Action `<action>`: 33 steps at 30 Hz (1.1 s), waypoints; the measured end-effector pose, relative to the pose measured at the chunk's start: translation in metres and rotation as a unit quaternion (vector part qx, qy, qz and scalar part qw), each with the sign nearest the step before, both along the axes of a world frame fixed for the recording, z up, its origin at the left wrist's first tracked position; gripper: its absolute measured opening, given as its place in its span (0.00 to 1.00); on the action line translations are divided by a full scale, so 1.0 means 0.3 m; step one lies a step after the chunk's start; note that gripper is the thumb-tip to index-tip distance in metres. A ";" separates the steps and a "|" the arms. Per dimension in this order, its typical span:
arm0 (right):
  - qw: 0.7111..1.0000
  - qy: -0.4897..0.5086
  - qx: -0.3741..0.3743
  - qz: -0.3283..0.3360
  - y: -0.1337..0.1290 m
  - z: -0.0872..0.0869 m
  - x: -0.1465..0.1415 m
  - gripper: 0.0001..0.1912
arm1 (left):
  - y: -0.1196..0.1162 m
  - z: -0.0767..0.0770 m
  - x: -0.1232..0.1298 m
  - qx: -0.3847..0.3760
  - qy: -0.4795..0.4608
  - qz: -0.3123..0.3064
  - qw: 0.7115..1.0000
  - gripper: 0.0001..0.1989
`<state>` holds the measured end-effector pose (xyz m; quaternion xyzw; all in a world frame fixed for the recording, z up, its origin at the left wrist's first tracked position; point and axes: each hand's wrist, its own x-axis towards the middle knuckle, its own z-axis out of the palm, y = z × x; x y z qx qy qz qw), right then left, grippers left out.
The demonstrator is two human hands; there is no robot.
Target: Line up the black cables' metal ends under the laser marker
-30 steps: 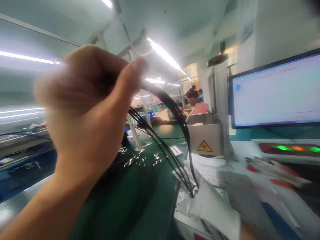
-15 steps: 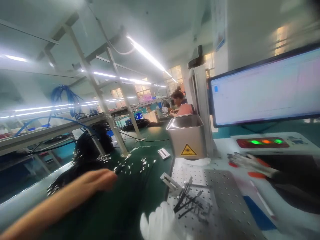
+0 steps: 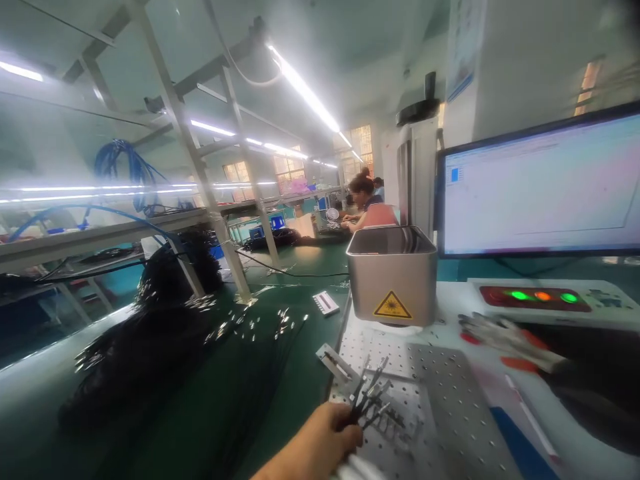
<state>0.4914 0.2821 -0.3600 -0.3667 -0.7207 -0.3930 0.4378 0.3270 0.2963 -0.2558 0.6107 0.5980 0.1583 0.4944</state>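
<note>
Because the black cable ends (image 3: 361, 401) are slim and bunched, you have your left hand (image 3: 324, 433) closed around them, thumb and fingers pinching just behind the metal tips. That grip seems to leave the tips exposed and fanned out above the perforated plate (image 3: 379, 345). Your right hand (image 3: 359, 468), in a white glove, shows only as pale fingers at the bottom edge, just beneath the left; I cannot tell whether it grasps anything. The small metal pieces under the tips are smeared, so they may be parts of a fixture, though the blur leaves that unsure.

Beside your left hand, a slotted metal bracket (image 3: 336, 363) lies at an angle across the plate's near-left edge, perhaps as a guide or stop. Beyond it stands the metal housing (image 3: 393, 277) with its yellow warning label (image 3: 393, 306) facing you, likely so the hazard stays in plain view. To your left, a heap of black cables (image 3: 135, 360) spreads over the green tabletop (image 3: 305, 373), probably put there for easy reach. Over on your right, a spare glove (image 3: 505, 340) lies below the lit control panel (image 3: 535, 299), and the monitor (image 3: 540, 193) faces you, readable from where you work. Farther off, a co-worker (image 3: 364, 198) sits at the bench.
</note>
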 end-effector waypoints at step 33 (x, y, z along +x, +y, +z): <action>0.954 -0.154 -0.252 -0.058 0.054 -0.223 0.261 0.24 | -0.064 -0.189 0.173 0.054 0.208 0.052 0.975 0.05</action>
